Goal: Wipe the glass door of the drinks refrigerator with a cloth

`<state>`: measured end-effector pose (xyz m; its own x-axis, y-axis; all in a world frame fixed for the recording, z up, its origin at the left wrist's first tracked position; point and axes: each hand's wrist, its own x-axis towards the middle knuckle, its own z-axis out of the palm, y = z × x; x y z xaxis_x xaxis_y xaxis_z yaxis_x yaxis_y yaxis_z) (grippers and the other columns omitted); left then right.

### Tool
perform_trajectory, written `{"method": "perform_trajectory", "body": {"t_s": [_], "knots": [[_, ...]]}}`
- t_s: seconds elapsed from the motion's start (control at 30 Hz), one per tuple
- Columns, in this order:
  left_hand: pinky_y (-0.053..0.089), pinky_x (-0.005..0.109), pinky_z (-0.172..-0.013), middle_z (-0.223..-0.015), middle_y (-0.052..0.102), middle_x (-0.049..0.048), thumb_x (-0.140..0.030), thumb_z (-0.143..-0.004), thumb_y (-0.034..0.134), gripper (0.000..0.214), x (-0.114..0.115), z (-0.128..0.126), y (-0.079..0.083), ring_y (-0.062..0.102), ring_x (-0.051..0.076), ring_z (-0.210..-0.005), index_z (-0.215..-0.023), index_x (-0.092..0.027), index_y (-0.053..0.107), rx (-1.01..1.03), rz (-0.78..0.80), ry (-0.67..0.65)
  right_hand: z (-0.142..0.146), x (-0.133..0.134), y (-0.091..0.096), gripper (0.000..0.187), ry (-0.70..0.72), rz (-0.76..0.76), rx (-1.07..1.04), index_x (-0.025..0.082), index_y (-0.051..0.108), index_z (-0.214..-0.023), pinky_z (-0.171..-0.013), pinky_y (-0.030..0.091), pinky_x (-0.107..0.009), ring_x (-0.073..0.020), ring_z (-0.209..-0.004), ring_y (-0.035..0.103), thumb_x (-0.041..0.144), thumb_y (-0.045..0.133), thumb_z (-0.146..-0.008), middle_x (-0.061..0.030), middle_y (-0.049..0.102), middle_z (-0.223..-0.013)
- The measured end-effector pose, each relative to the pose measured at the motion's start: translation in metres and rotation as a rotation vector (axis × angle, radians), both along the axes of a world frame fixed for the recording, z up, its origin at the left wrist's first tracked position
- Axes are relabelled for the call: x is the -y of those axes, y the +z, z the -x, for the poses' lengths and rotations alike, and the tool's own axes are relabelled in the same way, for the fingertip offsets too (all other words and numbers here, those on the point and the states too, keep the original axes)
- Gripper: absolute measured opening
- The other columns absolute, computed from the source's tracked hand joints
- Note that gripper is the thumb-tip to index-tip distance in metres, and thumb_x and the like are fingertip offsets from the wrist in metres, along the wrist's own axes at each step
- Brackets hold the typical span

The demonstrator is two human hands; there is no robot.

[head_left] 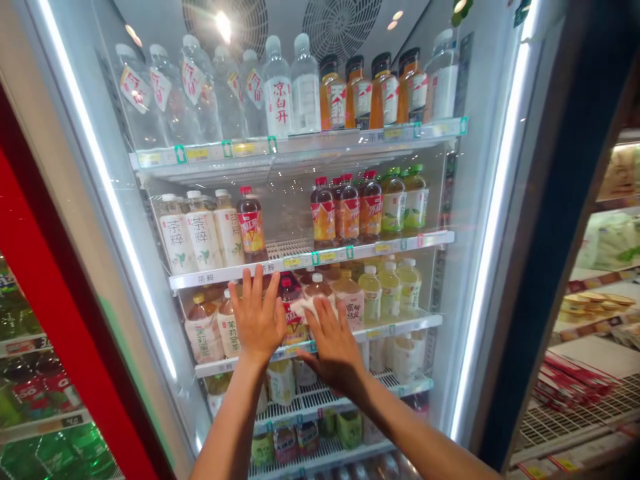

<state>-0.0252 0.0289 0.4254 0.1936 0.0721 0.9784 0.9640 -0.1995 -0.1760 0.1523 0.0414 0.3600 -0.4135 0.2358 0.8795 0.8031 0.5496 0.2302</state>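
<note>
My left hand [259,315] is raised with its fingers spread, palm toward the glass door of a drinks cooler. It holds nothing and appears flat against the glass. Just right of it, my right hand [334,339] presses a crumpled white cloth or tissue [310,305] to the same door, its fingers laid over it. Most of the cloth is hidden under that hand. Behind the glass, near both hands, are a red-labelled bottle [295,313], a white-capped bottle [319,285] and jasmine tea bottles [203,333].
Shelves inside the cooler hold water bottles [278,93], amber bottles [383,93] and iced tea bottles [349,210]. Bright light strips [493,220] run down both sides. A red frame [60,313] stands at left, and packaged goods [575,380] lie on racks at right.
</note>
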Motion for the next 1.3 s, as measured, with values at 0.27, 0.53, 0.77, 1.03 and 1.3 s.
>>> {"method": "perform_trajectory", "body": {"t_s": [0.27,0.53,0.77,1.03,1.3], "knots": [[0.012,0.057,-0.130,-0.167,0.029,0.0080,-0.018,-0.090,0.060,0.072,0.000,0.000,0.001,0.022,0.029,-0.158,-0.157,-0.025,0.037,-0.008,-0.028,0.005,-0.008,-0.010,0.076,0.086,-0.072,0.018,-0.160,0.009,-0.003,-0.165,-0.128,0.013,-0.063,-0.0324,-0.161,-0.003,0.057,0.036,-0.104,-0.0183,0.000,-0.173],[0.011,0.055,-0.131,-0.167,0.030,0.0078,-0.017,-0.090,0.061,0.072,0.000,0.001,0.002,0.021,0.028,-0.158,-0.157,-0.025,0.038,-0.011,-0.030,0.007,-0.017,-0.011,0.064,0.086,-0.064,0.029,-0.172,0.013,-0.005,-0.165,-0.127,0.013,-0.064,-0.0316,-0.161,0.003,0.055,0.039,-0.104,-0.0173,0.008,-0.172],[0.012,0.057,-0.130,-0.167,0.030,0.0083,-0.017,-0.090,0.061,0.072,0.001,0.000,0.002,0.021,0.028,-0.158,-0.157,-0.024,0.038,-0.015,-0.033,0.006,-0.018,-0.004,0.037,0.086,-0.067,0.048,-0.183,0.012,-0.005,-0.165,-0.126,0.017,-0.065,-0.0343,-0.160,0.003,0.051,0.042,-0.104,-0.0179,0.002,-0.172],[0.012,0.057,-0.130,-0.167,0.031,0.0084,-0.016,-0.089,0.062,0.073,0.000,0.001,0.002,0.022,0.029,-0.158,-0.157,-0.025,0.038,-0.012,-0.031,-0.001,-0.022,-0.020,0.080,0.087,-0.086,0.022,-0.246,0.015,-0.014,-0.164,-0.126,0.014,-0.067,-0.0332,-0.160,-0.001,0.051,0.039,-0.105,-0.0162,-0.005,-0.173],[0.015,0.058,-0.130,-0.167,0.030,0.0084,-0.017,-0.090,0.060,0.073,0.001,0.001,0.001,0.023,0.029,-0.158,-0.158,-0.025,0.036,-0.015,-0.032,0.002,-0.013,0.000,-0.007,0.086,-0.072,0.033,-0.199,0.009,0.001,-0.165,-0.126,0.021,-0.063,-0.0363,-0.160,0.007,0.050,0.045,-0.103,-0.0199,0.002,-0.172]]}}
